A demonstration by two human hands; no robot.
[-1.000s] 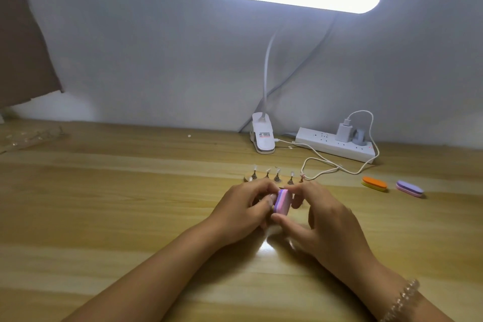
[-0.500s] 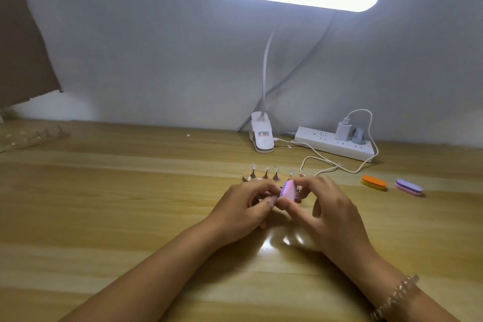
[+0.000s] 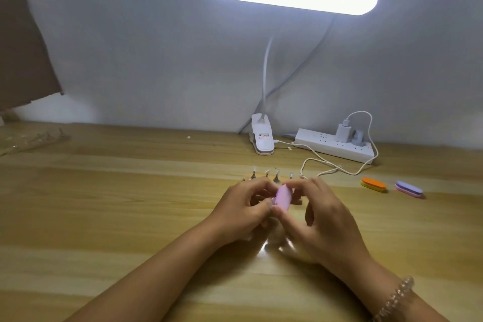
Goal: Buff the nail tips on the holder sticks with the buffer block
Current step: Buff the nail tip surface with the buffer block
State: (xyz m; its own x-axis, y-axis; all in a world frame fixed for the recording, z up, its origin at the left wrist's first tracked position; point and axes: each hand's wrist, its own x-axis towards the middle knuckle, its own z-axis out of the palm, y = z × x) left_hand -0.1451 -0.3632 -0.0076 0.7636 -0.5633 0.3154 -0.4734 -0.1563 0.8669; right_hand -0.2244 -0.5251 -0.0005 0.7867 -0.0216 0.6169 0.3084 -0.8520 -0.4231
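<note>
The buffer block (image 3: pixel 282 197) has dipped slightly; it looks like light, soft foam, best pinched at its edges, as the right hand (image 3: pixel 324 222) does. The left hand (image 3: pixel 243 206) curls, and I cannot tell what it holds.

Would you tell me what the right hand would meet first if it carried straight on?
Most likely the left hand, which sits just beyond the buffer block that the right hand pinches; depth is unclear.
</note>
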